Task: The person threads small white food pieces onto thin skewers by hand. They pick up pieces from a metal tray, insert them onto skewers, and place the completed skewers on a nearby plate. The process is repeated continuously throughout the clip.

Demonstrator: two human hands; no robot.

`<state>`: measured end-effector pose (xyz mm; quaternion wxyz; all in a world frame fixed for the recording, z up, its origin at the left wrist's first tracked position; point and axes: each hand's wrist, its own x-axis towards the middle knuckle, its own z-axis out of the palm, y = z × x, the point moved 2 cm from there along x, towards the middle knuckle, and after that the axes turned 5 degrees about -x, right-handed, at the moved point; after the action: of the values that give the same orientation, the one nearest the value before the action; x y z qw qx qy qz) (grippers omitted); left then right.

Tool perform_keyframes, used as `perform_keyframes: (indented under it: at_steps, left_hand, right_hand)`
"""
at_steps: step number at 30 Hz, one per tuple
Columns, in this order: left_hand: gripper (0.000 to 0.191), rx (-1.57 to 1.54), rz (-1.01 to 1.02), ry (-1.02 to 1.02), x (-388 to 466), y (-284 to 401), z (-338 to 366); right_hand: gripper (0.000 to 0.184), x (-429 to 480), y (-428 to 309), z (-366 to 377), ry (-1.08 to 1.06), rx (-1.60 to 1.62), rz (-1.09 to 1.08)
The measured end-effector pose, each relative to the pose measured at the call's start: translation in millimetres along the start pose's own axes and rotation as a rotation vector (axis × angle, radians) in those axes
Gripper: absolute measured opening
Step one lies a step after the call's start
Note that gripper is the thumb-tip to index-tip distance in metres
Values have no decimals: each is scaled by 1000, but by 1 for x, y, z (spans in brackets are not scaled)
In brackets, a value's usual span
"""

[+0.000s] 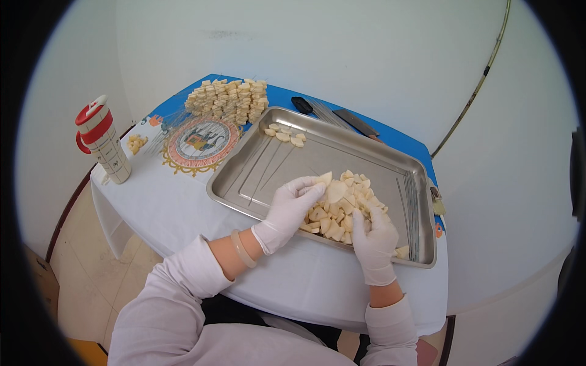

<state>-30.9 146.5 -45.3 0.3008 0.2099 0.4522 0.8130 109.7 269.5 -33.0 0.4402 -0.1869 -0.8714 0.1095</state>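
My left hand (pixel 293 203), in a white glove, pinches a pale slice (pixel 325 178) that looks like potato between thumb and fingertips. My right hand (pixel 375 240), also gloved, is at the right side of a heap of similar cut slices (pixel 329 222), thumb and fingers bent toward each other. Whether it grips a thin skewer or a slice is unclear, as the pile lies behind its fingertips. Both hands are over a shallow stainless steel tray (pixel 219 193). Several metal skewers with slices on their ends (pixel 284 136) lie at the tray's far left.
Bare metal skewers (pixel 412 215) lie along the tray's right side. Behind the tray are more skewers (pixel 327 113), a cleaver (pixel 355 121) and a black case (pixel 302 105). Loaded skewers (pixel 229 100) are stacked back left. A tumbler (pixel 105 142) stands by small scraps (pixel 137 143).
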Motion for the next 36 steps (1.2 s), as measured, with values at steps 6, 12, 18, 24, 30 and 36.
perform_keyframes:
  at_steps: [6, 12, 18, 24, 30, 36]
  left_hand:
    - [29, -49, 252, 223, 6, -2, -10]
    - [30, -130, 421, 325, 15, 23, -18]
    - [39, -82, 355, 194, 7, 49, -3]
    - [49, 506, 264, -192, -8, 25, 26]
    - [44, 710, 344, -112, -2, 19, 50]
    - [39, 695, 301, -80, 15, 24, 42]
  right_hand:
    - [27, 6, 17, -1, -111, 36, -99]
    - [27, 13, 19, -7, -86, -25, -196]
    - [22, 7, 26, -4, -48, 145, -20]
    - [19, 2, 9, 0, -31, 329, 92]
    - [22, -4, -8, 1, -19, 313, 84]
    - [31, -7, -2, 9, -25, 339, -32]
